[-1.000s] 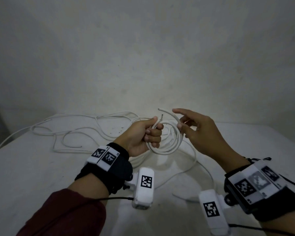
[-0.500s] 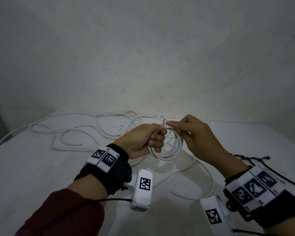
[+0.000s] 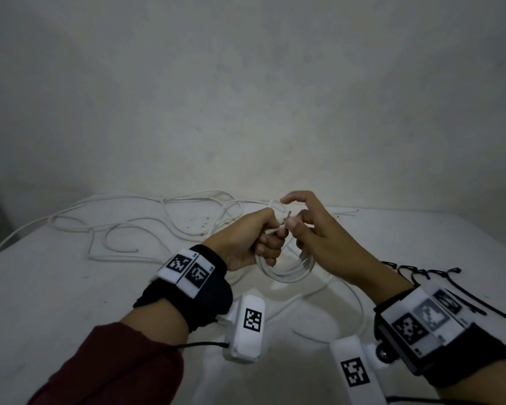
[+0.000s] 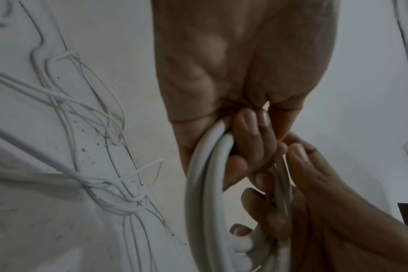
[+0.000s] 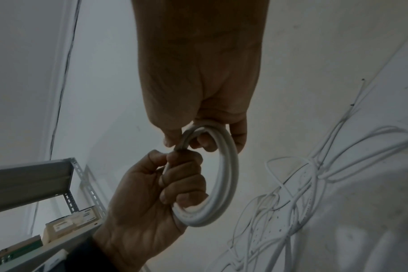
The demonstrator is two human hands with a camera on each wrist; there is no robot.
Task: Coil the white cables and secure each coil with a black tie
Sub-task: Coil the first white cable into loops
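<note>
A small coil of white cable point(image 3: 289, 273) hangs in the air between both hands over the table. My left hand point(image 3: 270, 244) grips the coil's left side in a fist; in the left wrist view its fingers point(image 4: 247, 132) curl round the coil point(image 4: 205, 184). My right hand point(image 3: 289, 222) pinches the cable's bare end at the top of the coil with thumb and a finger, index finger raised. From the right wrist, that pinch point(image 5: 186, 141) sits on the coil point(image 5: 226, 174) just above my left hand point(image 5: 151, 193). Black ties point(image 3: 450, 287) lie on the table behind my right wrist.
Loose white cables point(image 3: 129, 229) sprawl in tangled loops over the white table point(image 3: 41, 302) at the back left, and one strand trails under my hands. A plain wall rises behind the table. A metal shelf point(image 5: 35, 174) with boxes shows in the right wrist view.
My right hand brought the cable's free end down onto the coil and now pinches it beside my left fist. Both hands have sunk slightly toward the table.
</note>
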